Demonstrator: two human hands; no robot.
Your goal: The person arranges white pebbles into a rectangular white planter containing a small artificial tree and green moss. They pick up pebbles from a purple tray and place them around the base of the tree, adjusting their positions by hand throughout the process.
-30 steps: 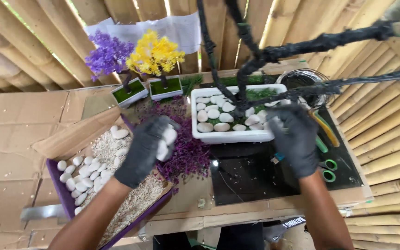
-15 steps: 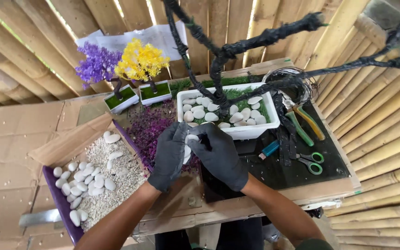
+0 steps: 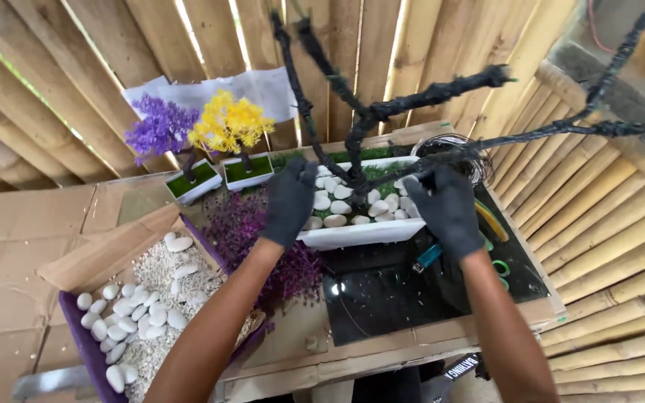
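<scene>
- A white rectangular planter [image 3: 352,233] is set at the centre of the view, on a dark glossy sheet [image 3: 412,287]; it is filled with white pebbles [image 3: 335,210] and a strip of green moss [image 3: 382,170] along its far side.
- A black bare tree [image 3: 382,116] is rooted in the planter, with branches spread toward 12 and 3 o'clock.
- The left hand [image 3: 289,201], in a dark glove, is laid over the planter's left end at about 9 o'clock from the trunk; its fingers are curled, but whether a pebble is held cannot be told.
- The right hand [image 3: 448,205], also gloved, is closed around a low branch at the planter's right end, as far as can be seen.
- A heap of purple foliage [image 3: 263,246] is found just beside the planter at 8 o'clock.
- A purple tray [image 3: 87,354] of gravel and white stones is placed at 7 o'clock.
- Two small potted trees, a purple tree [image 3: 160,128] and a yellow tree [image 3: 230,123], are stood at 10 o'clock, near the bamboo wall.
- A blue tool [image 3: 427,257] is seen just below the planter's right end.
</scene>
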